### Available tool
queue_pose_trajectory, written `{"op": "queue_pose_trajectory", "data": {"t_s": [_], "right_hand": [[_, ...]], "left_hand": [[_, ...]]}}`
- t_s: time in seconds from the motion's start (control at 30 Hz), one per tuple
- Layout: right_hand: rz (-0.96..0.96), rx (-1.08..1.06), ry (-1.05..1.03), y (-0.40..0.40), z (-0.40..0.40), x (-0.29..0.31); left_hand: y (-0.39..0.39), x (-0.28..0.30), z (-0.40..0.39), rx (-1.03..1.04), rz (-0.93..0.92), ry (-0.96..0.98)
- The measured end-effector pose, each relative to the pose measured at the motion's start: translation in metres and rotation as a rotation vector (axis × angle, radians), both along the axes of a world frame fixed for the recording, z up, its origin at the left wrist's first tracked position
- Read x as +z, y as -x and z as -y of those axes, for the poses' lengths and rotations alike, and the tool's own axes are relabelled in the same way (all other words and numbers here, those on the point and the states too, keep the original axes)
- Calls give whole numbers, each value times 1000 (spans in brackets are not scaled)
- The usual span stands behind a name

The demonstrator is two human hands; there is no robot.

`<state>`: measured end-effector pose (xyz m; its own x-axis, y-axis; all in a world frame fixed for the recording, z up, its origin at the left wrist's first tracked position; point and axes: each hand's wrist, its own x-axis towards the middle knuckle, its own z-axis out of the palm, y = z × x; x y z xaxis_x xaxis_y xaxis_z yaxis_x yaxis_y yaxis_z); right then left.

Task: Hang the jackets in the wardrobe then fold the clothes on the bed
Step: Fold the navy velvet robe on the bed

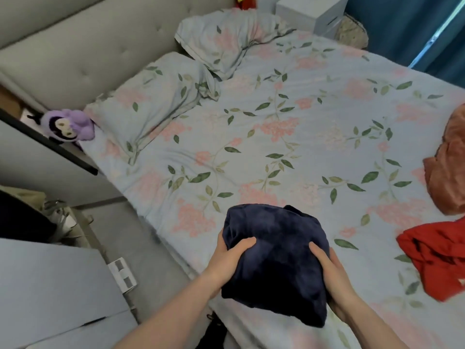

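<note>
- Plainly, the folding stage is in hand: a dark navy plush garment (274,263), already gathered into a compact bundle, is held over the near edge of the bed (289,137), with its lower part hanging past the edge.
- The left hand (230,258) grips the bundle's left side, thumb on top and fingers curled underneath; the right hand (327,270) grips the right side the same way.
- Judging by its tidy shape, this piece looks nearly done; the next move likely calls for setting it flat on the floral sheet without letting the folds slip open.
- Two garments are not yet folded: a red garment (437,258) lies crumpled near the right edge, and an orange-brown garment (448,167) sits beyond it.
- Two pillows (156,104) lie at the headboard end, with a purple plush toy (68,125) beside them.
</note>
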<state>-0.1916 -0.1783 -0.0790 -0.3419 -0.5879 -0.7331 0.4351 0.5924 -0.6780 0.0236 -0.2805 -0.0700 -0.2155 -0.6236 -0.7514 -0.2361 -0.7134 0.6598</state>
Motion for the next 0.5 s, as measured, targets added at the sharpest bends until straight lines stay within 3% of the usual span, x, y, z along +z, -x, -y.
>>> {"op": "queue_pose_trajectory", "data": {"t_s": [0.2, 0.5], "right_hand": [[-55, 136, 66, -45, -63, 118], [-131, 296, 184, -117, -79, 217]], "left_hand": [[-59, 109, -89, 137, 5, 9], [-135, 202, -136, 307, -45, 114]]}}
